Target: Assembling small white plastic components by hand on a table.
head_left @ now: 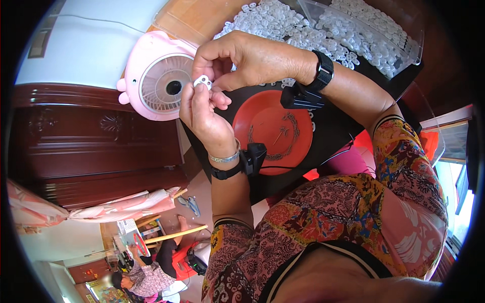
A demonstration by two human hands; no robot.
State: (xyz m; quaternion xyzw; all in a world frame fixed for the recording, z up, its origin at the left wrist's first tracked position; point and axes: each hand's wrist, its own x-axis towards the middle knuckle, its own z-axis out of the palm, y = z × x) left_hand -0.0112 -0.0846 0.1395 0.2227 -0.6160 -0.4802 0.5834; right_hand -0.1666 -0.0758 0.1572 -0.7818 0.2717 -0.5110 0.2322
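Observation:
My left hand is raised over the table's left part, its thumb and fingers closed on a small white plastic piece with round holes. Beside that piece, my right hand comes in from the right with thumb and forefinger bent together in a pinch. Whatever sits between those right fingertips is too small or hidden to make out. Below the hands lies a round red plate with thin, dark metal bits, some strung in a curved line. Both wrists carry black straps with small black devices.
Heaps of white plastic pieces cover the table's far side, with more in a clear plastic box. A pink fan stands close to the left of my hands. Another person sits at the lower left.

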